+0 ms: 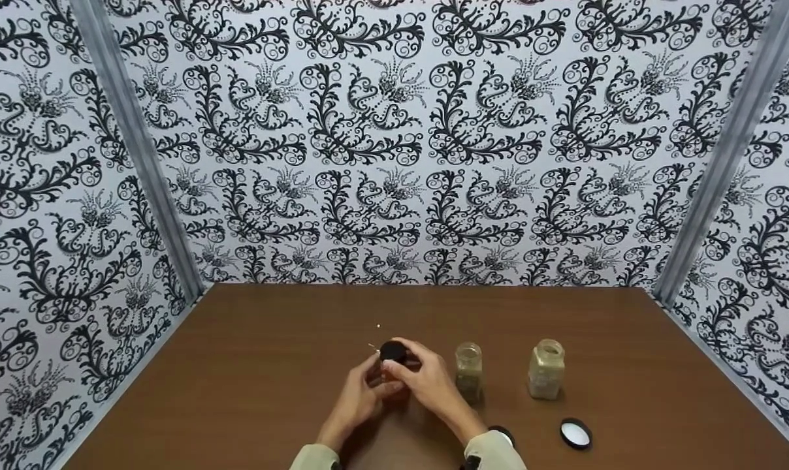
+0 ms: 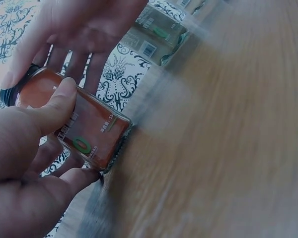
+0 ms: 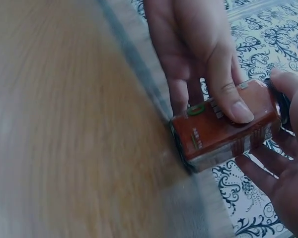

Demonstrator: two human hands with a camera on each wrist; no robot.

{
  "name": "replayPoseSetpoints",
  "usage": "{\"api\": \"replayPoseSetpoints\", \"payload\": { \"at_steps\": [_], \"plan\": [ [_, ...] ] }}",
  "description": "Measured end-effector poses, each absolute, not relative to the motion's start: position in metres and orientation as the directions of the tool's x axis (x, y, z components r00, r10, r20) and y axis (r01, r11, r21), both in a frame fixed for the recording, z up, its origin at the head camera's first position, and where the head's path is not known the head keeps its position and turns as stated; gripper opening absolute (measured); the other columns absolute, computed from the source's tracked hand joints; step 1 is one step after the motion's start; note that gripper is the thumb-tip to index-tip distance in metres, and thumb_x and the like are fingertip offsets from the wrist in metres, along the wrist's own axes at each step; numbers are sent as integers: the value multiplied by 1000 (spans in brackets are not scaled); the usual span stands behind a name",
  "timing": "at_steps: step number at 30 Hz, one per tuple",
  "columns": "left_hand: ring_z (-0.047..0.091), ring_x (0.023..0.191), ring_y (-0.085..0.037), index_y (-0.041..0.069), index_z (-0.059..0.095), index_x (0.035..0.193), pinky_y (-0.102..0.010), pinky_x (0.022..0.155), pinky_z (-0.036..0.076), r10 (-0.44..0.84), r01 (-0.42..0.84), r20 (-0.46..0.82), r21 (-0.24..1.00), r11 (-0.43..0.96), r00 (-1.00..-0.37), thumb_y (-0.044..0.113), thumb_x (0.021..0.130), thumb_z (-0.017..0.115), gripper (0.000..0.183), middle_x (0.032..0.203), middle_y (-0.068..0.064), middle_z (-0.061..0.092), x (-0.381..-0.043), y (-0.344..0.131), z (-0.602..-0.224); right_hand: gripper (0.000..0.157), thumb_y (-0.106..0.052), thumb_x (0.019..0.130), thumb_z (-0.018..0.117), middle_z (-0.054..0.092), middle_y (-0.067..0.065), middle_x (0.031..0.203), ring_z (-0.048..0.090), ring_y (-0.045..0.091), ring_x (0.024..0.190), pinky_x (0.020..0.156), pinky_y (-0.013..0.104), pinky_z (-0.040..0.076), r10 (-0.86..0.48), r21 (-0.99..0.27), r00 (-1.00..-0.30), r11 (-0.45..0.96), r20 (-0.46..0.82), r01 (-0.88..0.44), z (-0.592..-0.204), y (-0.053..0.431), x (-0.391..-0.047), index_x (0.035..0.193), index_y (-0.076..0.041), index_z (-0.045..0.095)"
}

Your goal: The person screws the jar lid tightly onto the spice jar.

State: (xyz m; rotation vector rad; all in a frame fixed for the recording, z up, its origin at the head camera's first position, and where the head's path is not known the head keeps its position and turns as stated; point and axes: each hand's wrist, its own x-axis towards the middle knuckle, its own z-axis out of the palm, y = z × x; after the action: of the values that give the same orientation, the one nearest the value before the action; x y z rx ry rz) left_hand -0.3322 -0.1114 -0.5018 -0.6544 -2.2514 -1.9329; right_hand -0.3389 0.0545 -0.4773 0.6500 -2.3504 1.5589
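Observation:
A glass jar of orange-red powder point(image 2: 97, 124) stands on the table between both hands, its black lid point(image 1: 393, 351) on top. My left hand point(image 1: 358, 399) grips the jar's body, its thumb point(image 2: 57, 106) lying across the label. From the other side my right hand point(image 1: 434, 382) holds the lid, fingers and thumb around its rim. In the right wrist view the lid point(image 3: 283, 101) is partly covered by the right hand. Part of the jar is hidden behind the hands in the head view.
Right of the hands stand two uncovered glass jars of greenish-grey powder, a nearer one point(image 1: 469, 375) and a farther-right one point(image 1: 547, 372). A black lid point(image 1: 575, 433) lies white side up; another lid point(image 1: 503, 433) is partly behind the right sleeve. Patterned walls point(image 1: 394, 163) border the brown table point(image 1: 251, 365).

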Motion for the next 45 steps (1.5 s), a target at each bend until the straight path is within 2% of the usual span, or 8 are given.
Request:
{"api": "replayPoseSetpoints", "payload": {
  "at_steps": [4,11,19,27,30,36,41,45],
  "plan": [
    [67,110,-18,-10,50,140,-27,94,56,252,400,368,912,90,-895,8,87,75,61,126,-30,65,-332,-110,-501,45,-38,90,74,71,13,123,69,27,107,89,28,57,-194,-786,-858,345,475,-513,-477,53,-340,126,-11,68],
    [68,109,-36,-13,50,138,-24,86,58,226,377,354,924,68,-908,3,85,76,62,123,-34,64,-330,-106,-501,39,-38,88,75,74,8,117,70,25,104,87,32,58,-119,-732,-828,412,547,-543,-480,48,-338,117,-13,73],
    [67,110,-38,-13,52,136,-26,85,59,202,381,356,919,101,-912,1,84,77,60,125,-34,63,-329,-105,-501,33,-36,87,77,76,6,109,71,20,97,81,29,59,-62,-729,-820,424,569,-538,-481,43,-335,113,-15,74],
    [68,111,-36,-14,40,145,-27,89,59,189,321,297,941,109,-936,2,86,76,71,126,-34,62,-331,-108,-502,43,-40,85,78,75,9,109,70,21,100,84,33,59,-35,-779,-857,399,515,-484,-480,39,-335,116,-11,74],
    [68,111,-36,-12,43,144,-28,91,58,185,333,301,927,173,-935,7,85,77,70,124,-31,65,-331,-110,-502,50,-41,82,80,76,10,110,71,23,101,84,36,59,-12,-779,-861,419,509,-466,-480,38,-334,119,-9,73],
    [67,114,-38,-11,47,141,-33,92,59,178,344,315,923,173,-932,6,83,79,68,127,-32,63,-331,-110,-496,62,-42,77,84,74,16,117,70,32,110,93,44,57,28,-770,-865,472,500,-430,-475,37,-332,124,-5,70],
    [61,123,-41,-5,37,150,-40,98,56,186,366,335,915,171,-924,7,83,81,81,138,-34,54,-328,-110,-487,63,-44,78,84,71,14,124,67,32,116,98,48,54,69,-776,-874,498,480,-387,-469,39,-328,126,-7,69],
    [61,124,-40,-2,34,152,-38,99,55,183,373,347,918,134,-920,12,83,82,85,140,-33,53,-323,-111,-480,60,-46,81,81,71,12,124,66,31,116,96,48,54,56,-772,-877,503,477,-388,-460,47,-323,126,-9,68]
  ]
}}
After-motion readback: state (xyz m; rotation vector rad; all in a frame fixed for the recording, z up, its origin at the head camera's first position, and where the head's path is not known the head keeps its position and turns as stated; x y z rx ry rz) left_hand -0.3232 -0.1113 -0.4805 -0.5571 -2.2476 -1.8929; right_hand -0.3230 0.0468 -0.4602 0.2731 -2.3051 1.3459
